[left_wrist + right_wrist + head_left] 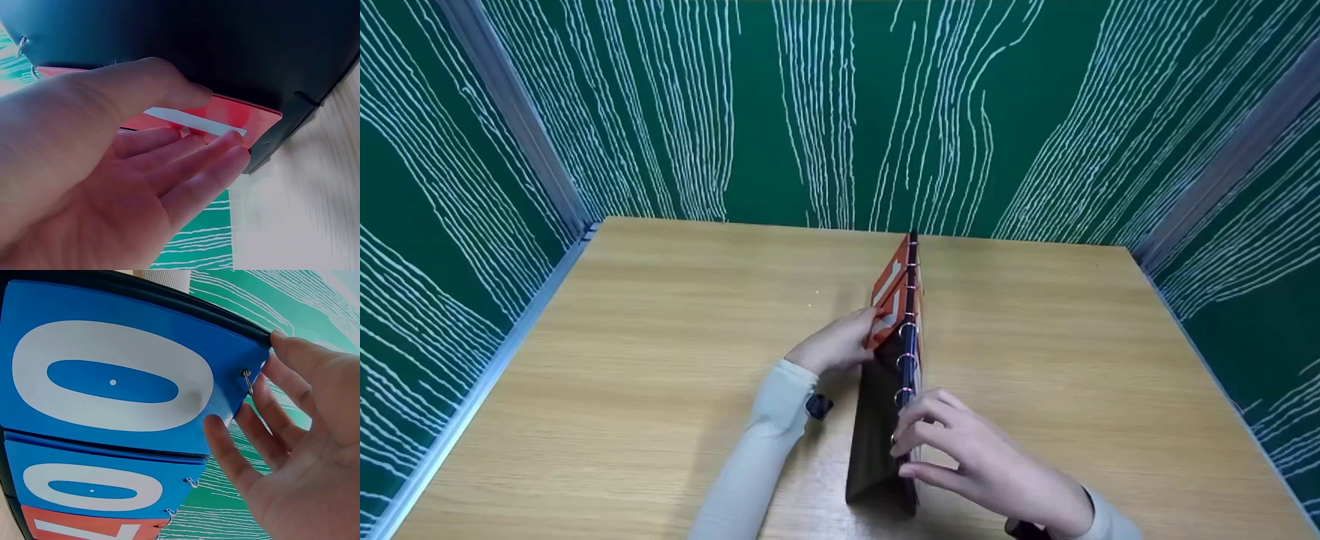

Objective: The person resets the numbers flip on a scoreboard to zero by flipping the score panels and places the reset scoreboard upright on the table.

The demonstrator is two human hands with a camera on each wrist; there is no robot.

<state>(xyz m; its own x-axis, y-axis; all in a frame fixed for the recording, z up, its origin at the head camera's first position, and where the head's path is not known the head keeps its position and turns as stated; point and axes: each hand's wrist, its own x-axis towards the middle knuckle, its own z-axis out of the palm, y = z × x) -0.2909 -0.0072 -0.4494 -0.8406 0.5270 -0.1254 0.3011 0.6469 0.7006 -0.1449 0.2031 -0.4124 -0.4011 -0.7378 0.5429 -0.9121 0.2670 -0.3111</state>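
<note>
A flip scoreboard with a black stand and ringed number cards stands on edge on the table, its top rings in a line away from me. My left hand is at its left side and pinches a red card with a white mark, thumb on one face and fingers on the other. Over the near end, my right hand touches the top edge with loosely bent fingers, thumb by the black corner. In the right wrist view, a large blue card with a white 0 faces that hand.
The wooden table stretches out on both sides of the scoreboard. Green panels with white wavy lines enclose it at the back and sides, joined by grey metal posts. Smaller blue cards and a red one hang farther along the rings.
</note>
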